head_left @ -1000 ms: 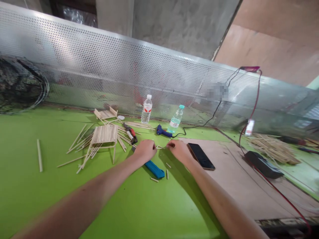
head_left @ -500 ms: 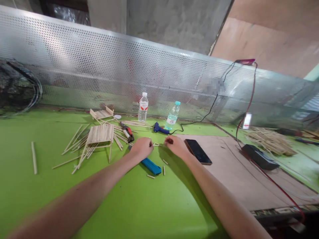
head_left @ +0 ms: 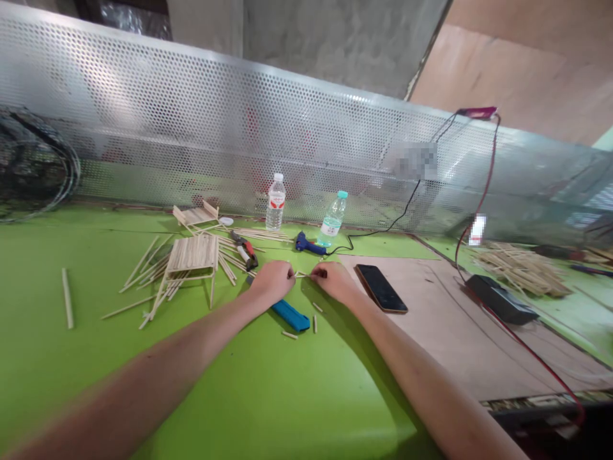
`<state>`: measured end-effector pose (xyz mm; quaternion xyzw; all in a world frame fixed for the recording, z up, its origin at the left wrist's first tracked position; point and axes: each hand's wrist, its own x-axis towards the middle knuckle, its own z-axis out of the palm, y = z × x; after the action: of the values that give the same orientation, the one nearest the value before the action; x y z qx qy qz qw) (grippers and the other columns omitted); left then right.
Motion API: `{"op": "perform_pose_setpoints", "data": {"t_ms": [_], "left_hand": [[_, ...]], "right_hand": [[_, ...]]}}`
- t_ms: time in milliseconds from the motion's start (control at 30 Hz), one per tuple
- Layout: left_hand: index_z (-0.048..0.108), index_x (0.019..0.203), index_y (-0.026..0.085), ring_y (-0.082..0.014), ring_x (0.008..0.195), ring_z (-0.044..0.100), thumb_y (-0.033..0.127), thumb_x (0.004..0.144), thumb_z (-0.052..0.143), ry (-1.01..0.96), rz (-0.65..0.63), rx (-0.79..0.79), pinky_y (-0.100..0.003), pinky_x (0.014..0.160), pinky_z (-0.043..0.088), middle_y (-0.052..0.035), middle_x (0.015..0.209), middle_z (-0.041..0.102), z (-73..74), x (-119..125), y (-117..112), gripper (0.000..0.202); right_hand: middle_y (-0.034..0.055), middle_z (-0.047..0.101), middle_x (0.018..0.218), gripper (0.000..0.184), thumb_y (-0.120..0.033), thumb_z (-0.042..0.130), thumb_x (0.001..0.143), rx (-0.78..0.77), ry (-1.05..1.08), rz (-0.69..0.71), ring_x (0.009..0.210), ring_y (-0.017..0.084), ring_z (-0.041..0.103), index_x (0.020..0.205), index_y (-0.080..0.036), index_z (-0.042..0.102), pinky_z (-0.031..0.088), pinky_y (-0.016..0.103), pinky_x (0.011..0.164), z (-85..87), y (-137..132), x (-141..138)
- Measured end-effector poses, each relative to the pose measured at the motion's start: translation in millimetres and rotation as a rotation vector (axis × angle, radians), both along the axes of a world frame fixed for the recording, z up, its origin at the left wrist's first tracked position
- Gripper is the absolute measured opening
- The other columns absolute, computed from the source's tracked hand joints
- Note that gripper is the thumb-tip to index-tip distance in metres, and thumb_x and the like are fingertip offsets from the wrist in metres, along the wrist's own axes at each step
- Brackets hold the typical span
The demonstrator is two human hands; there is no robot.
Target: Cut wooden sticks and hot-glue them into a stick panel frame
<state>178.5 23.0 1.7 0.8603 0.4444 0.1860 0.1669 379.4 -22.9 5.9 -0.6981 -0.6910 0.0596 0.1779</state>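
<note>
Between my two hands is a short piece of thin wooden stick [head_left: 301, 275]. My left hand [head_left: 274, 282] is closed in a pinch at its left end, and my right hand [head_left: 334, 281] pinches its right end. Under my left wrist lies a blue utility knife [head_left: 290, 315], its front part hidden by the hand. A few short cut stick pieces [head_left: 315, 324] lie close to the knife's end. Left of my hands stands a small chair-like frame of glued sticks [head_left: 194, 255], with many loose sticks [head_left: 143, 275] around and under it.
Beyond my hands are red-handled pruning pliers [head_left: 245, 248], a blue glue gun [head_left: 306, 243] and two plastic bottles [head_left: 275, 204]. A phone [head_left: 381, 289] and a black power adapter [head_left: 500, 300] lie to the right. Perforated metal sheet [head_left: 211, 134] closes off the back.
My right hand has moved slightly left and its fingers have closed on the stick's right end. My left hand stays nearly in place.
</note>
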Motion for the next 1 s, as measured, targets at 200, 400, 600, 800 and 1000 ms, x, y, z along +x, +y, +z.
{"op": "perform_pose_setpoints", "data": {"t_ms": [200, 400, 600, 800, 1000], "left_hand": [[0.076, 0.089, 0.022, -0.0198, 0.085, 0.07, 0.026, 0.086, 0.057, -0.001, -0.001, -0.003, -0.028, 0.075, 0.052, -0.0058, 0.093, 0.077, -0.7, -0.1, 0.7, 0.019], [0.076, 0.089, 0.022, -0.0206, 0.084, 0.07, 0.026, 0.086, 0.057, -0.005, -0.001, -0.006, -0.029, 0.075, 0.052, -0.006, 0.093, 0.077, -0.6, -0.2, 0.8, 0.019], [0.077, 0.091, 0.021, -0.0205, 0.087, 0.069, 0.026, 0.085, 0.057, -0.004, 0.005, -0.01, -0.028, 0.076, 0.052, -0.0068, 0.095, 0.077, 0.0, -0.7, 0.1, 0.021], [0.076, 0.091, 0.022, -0.0201, 0.085, 0.069, 0.026, 0.085, 0.056, -0.011, 0.007, -0.011, -0.028, 0.073, 0.051, -0.006, 0.094, 0.077, -1.9, -0.2, 1.1, 0.022], [0.076, 0.092, 0.021, -0.0193, 0.085, 0.068, 0.025, 0.086, 0.056, -0.02, 0.009, -0.032, -0.027, 0.073, 0.051, -0.0066, 0.095, 0.077, -0.1, -0.9, 0.6, 0.022]], "right_hand": [[0.0047, 0.075, 0.083, 0.014, -0.025, 0.064, 0.085, 0.019, 0.004, 0.005, 0.072, 0.016, 0.064, 0.086, -0.019, 0.077, 0.04, 0.024, 0.062, -1.0, -0.1, -2.3], [0.0045, 0.075, 0.083, 0.012, -0.025, 0.064, 0.084, 0.017, 0.016, -0.005, 0.071, 0.017, 0.064, 0.084, -0.02, 0.075, 0.04, 0.025, 0.061, -1.5, -0.5, -4.8], [0.0042, 0.074, 0.081, 0.011, -0.027, 0.066, 0.083, 0.014, 0.019, -0.004, 0.069, 0.016, 0.063, 0.083, -0.02, 0.074, 0.039, 0.024, 0.06, -1.1, -0.7, -5.2], [0.0038, 0.074, 0.079, 0.01, -0.026, 0.066, 0.084, 0.014, 0.024, 0.004, 0.069, 0.015, 0.062, 0.083, -0.019, 0.073, 0.039, 0.024, 0.06, -0.2, -1.3, -5.9], [0.004, 0.073, 0.079, 0.01, -0.026, 0.065, 0.084, 0.025, 0.025, 0.009, 0.069, 0.016, 0.062, 0.082, -0.019, 0.072, 0.039, 0.024, 0.06, -0.2, -1.5, -6.2]]}}
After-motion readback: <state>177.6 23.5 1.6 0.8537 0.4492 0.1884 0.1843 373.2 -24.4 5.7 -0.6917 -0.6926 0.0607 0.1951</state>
